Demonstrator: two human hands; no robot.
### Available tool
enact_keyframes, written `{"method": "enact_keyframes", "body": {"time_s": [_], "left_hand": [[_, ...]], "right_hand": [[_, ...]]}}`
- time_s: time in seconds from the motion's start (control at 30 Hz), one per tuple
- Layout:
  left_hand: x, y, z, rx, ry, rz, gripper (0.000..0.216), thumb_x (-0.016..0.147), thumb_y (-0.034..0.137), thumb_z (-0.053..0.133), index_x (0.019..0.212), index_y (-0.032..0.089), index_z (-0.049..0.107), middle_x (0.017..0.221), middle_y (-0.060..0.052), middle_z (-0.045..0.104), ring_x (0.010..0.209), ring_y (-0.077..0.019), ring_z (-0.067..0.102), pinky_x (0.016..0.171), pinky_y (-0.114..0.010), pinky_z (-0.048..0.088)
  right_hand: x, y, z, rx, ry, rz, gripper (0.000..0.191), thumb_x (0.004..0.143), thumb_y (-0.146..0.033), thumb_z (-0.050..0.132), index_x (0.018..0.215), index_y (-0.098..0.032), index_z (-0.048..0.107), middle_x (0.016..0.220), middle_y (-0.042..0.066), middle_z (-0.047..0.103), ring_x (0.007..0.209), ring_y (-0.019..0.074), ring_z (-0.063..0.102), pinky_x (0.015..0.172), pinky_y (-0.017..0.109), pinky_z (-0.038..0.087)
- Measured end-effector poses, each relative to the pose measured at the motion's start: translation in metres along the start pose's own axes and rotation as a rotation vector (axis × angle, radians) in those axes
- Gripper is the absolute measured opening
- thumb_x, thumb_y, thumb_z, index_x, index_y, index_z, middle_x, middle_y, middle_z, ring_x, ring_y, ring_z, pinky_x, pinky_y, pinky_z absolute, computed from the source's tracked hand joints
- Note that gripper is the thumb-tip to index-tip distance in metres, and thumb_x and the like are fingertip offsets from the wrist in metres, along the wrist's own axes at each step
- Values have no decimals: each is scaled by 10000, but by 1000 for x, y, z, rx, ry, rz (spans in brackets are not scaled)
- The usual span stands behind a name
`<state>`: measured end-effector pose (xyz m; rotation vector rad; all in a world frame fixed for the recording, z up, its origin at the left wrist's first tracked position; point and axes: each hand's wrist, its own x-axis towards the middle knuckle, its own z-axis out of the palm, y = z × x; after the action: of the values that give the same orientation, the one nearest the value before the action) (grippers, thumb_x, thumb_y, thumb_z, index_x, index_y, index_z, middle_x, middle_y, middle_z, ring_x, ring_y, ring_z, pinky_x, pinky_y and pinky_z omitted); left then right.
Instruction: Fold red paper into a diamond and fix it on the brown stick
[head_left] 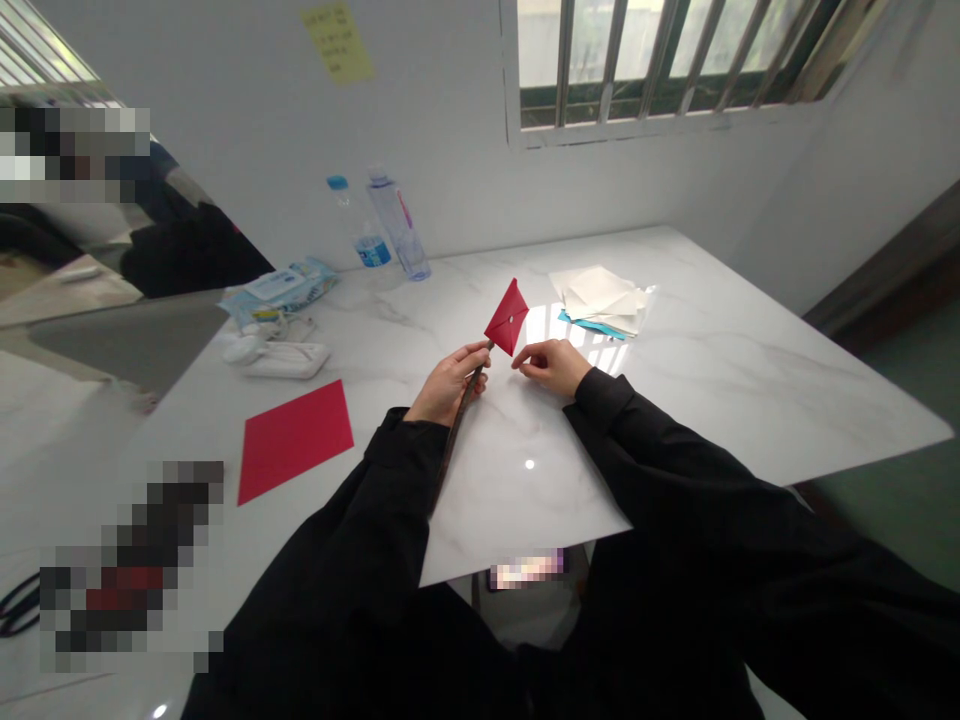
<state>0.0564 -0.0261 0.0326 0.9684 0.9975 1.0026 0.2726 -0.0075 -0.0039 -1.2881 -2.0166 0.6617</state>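
My left hand [454, 383] is closed around a thin dark brown stick [459, 410] that slants up from the table edge. At the stick's top is a red folded-paper pinwheel [510, 318], its folds meeting at a small pale dot in the middle. Just right of and below the pinwheel is my right hand [553, 367], fingers curled and thumb and index slightly apart, with nothing visible in them. It does not appear to touch the paper. A flat red sheet of paper [296, 440] lies to the left of my left sleeve.
White and blue paper pieces [600, 300] are stacked at the back right of the marble-patterned table [720, 380]. Two plastic bottles [397, 225] stand against the wall. A wipes pack [281, 288] and a white device [277, 358] lie at left. Another person [180, 240] is far left.
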Motion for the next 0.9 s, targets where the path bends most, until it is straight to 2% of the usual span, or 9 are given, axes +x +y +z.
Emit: {"method": "enact_keyframes", "body": {"time_s": [0.9], "left_hand": [[2,-2,-1,19,-4,-8,403,736,339,871,1064,174,703,866,0,609,564,-61,516,502,-201,420]], "right_hand": [[0,-3,-1,-11,-20,4,227,838,-149,634,947,-164,832,547,-50,533,532,94,427,626,251,340]]}}
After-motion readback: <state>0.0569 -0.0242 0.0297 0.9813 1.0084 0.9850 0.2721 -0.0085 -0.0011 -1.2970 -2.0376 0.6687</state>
